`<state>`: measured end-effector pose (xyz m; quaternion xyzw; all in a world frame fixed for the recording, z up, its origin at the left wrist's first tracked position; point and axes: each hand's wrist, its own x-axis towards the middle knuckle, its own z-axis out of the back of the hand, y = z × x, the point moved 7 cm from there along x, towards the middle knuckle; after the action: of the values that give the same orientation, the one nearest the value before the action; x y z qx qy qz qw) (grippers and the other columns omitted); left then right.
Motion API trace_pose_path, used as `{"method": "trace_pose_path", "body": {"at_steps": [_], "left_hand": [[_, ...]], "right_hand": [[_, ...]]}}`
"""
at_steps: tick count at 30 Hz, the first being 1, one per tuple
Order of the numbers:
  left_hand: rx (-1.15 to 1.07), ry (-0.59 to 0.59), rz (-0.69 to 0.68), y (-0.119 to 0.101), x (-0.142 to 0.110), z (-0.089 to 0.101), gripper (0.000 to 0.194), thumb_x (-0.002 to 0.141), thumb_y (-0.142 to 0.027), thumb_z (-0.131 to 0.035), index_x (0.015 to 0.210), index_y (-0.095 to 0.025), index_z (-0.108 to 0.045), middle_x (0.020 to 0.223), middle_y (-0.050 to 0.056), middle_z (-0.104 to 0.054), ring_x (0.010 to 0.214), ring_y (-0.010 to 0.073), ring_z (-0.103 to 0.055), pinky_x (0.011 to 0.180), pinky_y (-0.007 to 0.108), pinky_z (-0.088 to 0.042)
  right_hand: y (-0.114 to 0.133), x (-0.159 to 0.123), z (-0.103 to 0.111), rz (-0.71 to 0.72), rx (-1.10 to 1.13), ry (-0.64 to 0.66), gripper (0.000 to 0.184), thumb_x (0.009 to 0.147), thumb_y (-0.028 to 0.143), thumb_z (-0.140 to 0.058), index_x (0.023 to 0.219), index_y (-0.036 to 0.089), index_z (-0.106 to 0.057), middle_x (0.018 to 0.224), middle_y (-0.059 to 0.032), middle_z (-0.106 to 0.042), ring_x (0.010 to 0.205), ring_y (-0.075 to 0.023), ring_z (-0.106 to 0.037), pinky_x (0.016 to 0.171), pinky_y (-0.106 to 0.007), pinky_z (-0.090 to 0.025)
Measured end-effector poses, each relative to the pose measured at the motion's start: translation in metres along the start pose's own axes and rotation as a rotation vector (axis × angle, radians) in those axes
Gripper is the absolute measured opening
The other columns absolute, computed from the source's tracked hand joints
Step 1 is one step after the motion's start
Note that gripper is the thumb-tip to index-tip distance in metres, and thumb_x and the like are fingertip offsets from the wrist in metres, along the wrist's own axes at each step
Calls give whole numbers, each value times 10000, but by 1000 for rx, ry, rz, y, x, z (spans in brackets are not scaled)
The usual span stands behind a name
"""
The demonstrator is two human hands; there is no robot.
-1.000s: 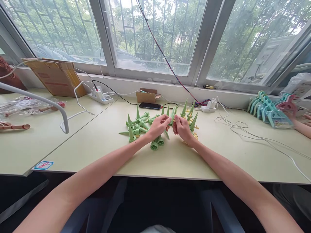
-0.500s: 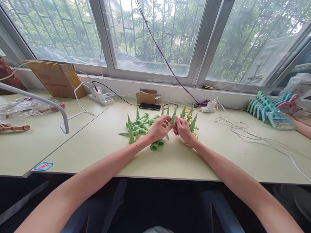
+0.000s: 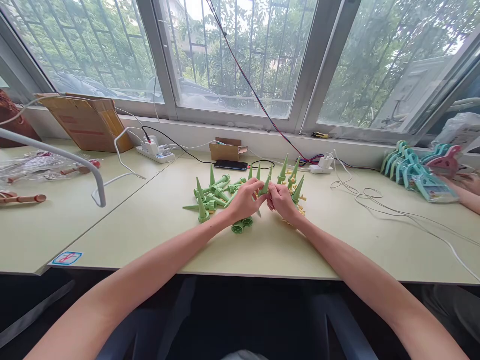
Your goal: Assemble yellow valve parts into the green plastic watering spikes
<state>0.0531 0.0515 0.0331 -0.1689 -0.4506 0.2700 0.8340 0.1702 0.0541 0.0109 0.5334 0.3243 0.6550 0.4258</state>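
My left hand (image 3: 244,201) is closed around a green plastic watering spike (image 3: 266,185), whose point stands up above the fingers. Against the base of that spike, my right hand (image 3: 282,202) is pinched; whatever small part is between its fingertips is hidden. Left of and behind my left hand lies a loose heap of green watering spikes (image 3: 219,190), some upright and some on their sides. Beyond my right hand, several upright spikes (image 3: 298,190) have small yellow valve pieces (image 3: 302,198) at their bases.
A black phone (image 3: 231,165) lies before a small open cardboard box (image 3: 227,149). Power strips (image 3: 157,154) and loose white cables (image 3: 369,195) run along the back and right. Teal hangers (image 3: 410,172) sit far right, near another person's arm (image 3: 467,194). A white bent tube (image 3: 84,162) crosses the left.
The held spike and my fingertips have shifted very slightly, with both hands staying together. At far right, the other person's hand and a packaged teal hanger have moved a little.
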Motion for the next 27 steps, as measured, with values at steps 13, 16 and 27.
{"method": "trace_pose_path", "body": {"at_steps": [13, 16, 27], "left_hand": [[18, 46, -57, -8, 0, 0, 80, 857, -222, -581, 799, -187, -539, 886, 25, -513, 716, 111, -515, 649, 255, -499], [10, 49, -58, -9, 0, 0, 74, 855, -206, -576, 797, -185, -534, 882, 24, -510, 717, 109, -511, 646, 250, -496], [-12, -3, -26, -4, 3, 1, 77, 841, -181, -586, 797, -183, -522, 841, 12, -493, 721, 107, -493, 643, 234, -501]], "right_hand": [[3, -1, 0, 19, -26, -5, 487, 947, 410, -389, 498, 222, -356, 379, 33, -419, 336, -93, -387, 406, -244, -357], [4, 0, 0, 26, -32, -6, 478, 944, 389, -391, 497, 221, -360, 375, 35, -419, 337, -93, -387, 409, -242, -355], [2, 1, -1, 30, -27, -27, 511, 947, 506, -404, 530, 211, -410, 400, 37, -432, 333, -91, -394, 396, -243, -350]]}}
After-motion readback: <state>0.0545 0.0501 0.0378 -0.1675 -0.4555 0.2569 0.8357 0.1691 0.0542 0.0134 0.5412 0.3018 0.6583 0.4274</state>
